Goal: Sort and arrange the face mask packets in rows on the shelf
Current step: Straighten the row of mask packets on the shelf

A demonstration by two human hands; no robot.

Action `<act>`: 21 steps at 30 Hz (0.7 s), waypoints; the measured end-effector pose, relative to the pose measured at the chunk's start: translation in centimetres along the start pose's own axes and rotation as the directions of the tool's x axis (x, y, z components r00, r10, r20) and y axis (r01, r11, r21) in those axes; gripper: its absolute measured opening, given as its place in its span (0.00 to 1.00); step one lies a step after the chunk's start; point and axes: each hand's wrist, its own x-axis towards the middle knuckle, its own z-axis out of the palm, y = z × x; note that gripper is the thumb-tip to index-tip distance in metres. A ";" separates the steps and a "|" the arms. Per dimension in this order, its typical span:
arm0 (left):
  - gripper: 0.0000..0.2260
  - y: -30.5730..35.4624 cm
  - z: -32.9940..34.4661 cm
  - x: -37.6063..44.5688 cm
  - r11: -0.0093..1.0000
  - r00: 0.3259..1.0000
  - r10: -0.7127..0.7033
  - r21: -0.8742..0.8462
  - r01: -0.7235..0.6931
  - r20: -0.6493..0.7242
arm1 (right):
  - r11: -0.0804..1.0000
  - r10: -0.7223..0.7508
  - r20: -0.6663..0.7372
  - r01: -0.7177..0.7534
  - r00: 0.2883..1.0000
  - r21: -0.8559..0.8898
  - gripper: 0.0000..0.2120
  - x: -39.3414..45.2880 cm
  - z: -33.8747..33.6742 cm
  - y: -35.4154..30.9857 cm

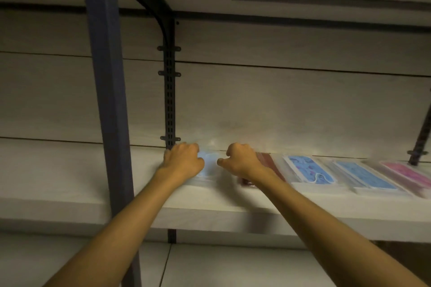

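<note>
A: What carries the packets?

B: A pale shelf (130, 202), its front edge running across the view.

A: And lying on it?

B: A row: a light blue packet (208, 165) at the left, a dark red packet (268, 161), a blue patterned packet (307, 169), a plain blue packet (363, 176), and a pink packet (405, 172) at the right.
</note>
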 end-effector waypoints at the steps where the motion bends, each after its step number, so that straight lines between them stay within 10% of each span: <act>1: 0.17 -0.5 0.1 0.0 1.000 1.000 -0.011 0.005 0.011 0.012 | 0.999 0.047 0.004 -0.047 0.999 -0.012 0.17 0.1 0.5 -0.8; 10: 0.31 -2.3 0.8 0.4 0.953 0.929 -0.290 -0.021 0.303 0.229 | 0.980 0.188 0.183 -0.171 0.965 -0.106 0.22 0.8 3.2 -3.5; 21: 0.19 -1.7 1.0 0.9 0.877 0.921 -0.289 -0.313 0.364 0.262 | 0.837 0.388 0.301 -0.470 0.871 0.281 0.18 1.9 3.6 -4.4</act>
